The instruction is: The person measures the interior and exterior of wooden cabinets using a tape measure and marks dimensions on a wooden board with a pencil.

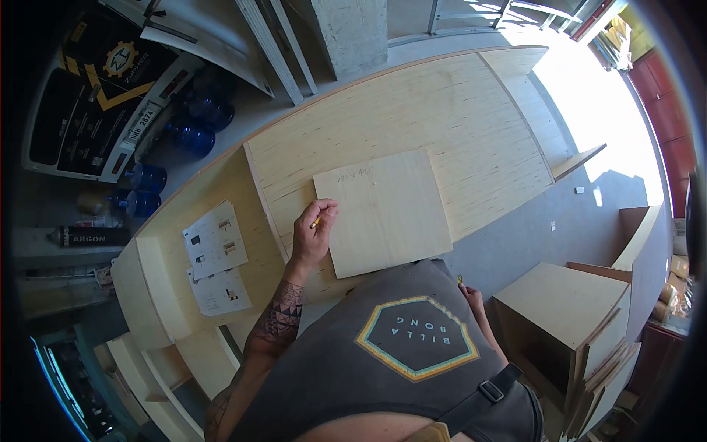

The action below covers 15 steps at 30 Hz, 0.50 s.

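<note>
A square plywood board (387, 214) with pencil writing near its far edge lies on the large plywood cabinet (471, 118) in front of me. My left hand (315, 228) is closed over the board's left edge, and a short yellow pencil (315, 222) shows between its fingers. Down by my right side, beyond the shirt, my right hand (474, 298) is partly hidden. Its fingers are curled round a small yellowish thing (460, 281), too little of which shows to name.
Printed drawing sheets (215, 236) lie in the cabinet's left section. A wooden box unit (563, 302) with leaning panels stands at my right. Blue water jugs (193, 136), a black argon cylinder (92, 236) and a parked van (96, 96) are at the left. A concrete column (350, 37) rises behind.
</note>
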Available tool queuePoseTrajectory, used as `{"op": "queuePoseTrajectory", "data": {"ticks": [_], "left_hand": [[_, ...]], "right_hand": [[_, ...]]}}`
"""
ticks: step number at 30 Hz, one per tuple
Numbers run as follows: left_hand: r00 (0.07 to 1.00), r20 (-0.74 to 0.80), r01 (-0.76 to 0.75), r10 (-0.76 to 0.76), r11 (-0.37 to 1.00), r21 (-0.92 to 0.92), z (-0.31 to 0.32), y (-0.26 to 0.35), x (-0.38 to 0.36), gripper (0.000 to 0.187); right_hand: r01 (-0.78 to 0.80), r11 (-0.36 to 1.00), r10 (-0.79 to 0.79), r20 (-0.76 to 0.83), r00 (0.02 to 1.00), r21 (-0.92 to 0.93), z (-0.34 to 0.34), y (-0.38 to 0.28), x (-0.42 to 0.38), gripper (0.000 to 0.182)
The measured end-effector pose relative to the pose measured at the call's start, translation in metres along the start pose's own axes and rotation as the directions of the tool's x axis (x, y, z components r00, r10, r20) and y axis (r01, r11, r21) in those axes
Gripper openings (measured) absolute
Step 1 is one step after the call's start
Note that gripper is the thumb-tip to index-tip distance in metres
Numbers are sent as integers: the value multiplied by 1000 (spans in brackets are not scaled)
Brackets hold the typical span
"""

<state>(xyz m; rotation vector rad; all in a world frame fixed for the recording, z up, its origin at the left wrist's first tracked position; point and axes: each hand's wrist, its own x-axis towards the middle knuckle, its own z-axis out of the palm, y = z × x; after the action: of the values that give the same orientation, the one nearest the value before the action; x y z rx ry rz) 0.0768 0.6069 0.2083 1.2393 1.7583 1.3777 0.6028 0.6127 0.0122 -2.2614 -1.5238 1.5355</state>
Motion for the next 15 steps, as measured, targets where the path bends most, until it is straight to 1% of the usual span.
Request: {"op": "queuePoseTrajectory", "data": {"ticks": [1,2,3,4,5,6,7,8,9,11,13,15], "left_hand": [[989,-46,-129,139,975,183,5,9,-5,19],[991,3,-133,135,968,211,9,18,-13,22],[990,-9,-136,141,969,209,17,17,-19,22],[978,33,-203,204,914,351,28,13,-26,23],[963,78,-263,258,834,485,39,10,-32,24],[961,67,-257,268,779,572,49,8,-38,27],[961,48,-249,272,777,578,53,5,-40,27],[962,25,-230,271,762,605,57,2,-37,27],[963,0,-210,271,748,630,60,-1,-34,27],[959,-50,-183,280,742,644,63,-1,-32,26],[955,-15,-210,297,711,671,64,0,-31,25],[948,-44,-202,314,702,683,74,9,-37,24]], "right_hand": [[17,998,-16,7,1000,-55,-7,-15,-10,54],[24,998,-24,2,1000,-62,-11,-19,-12,54],[22,999,-22,-9,1000,-29,-15,-23,-12,51],[22,1000,-22,-18,1000,2,-19,-23,-11,47],[37,999,-38,-15,999,-7,-23,-25,-8,47],[3,994,-7,30,1000,113,-27,-27,-5,42],[-37,973,19,80,997,230,-32,-34,-5,38],[-45,973,25,90,996,228,-39,-40,-6,31],[-26,976,6,92,996,217,-42,-46,-7,31],[-55,920,-17,181,983,388,-51,-54,-8,30],[-34,876,-92,235,968,482,-55,-59,-10,29],[-4,859,-160,276,948,511,-62,-64,-22,28]]}}
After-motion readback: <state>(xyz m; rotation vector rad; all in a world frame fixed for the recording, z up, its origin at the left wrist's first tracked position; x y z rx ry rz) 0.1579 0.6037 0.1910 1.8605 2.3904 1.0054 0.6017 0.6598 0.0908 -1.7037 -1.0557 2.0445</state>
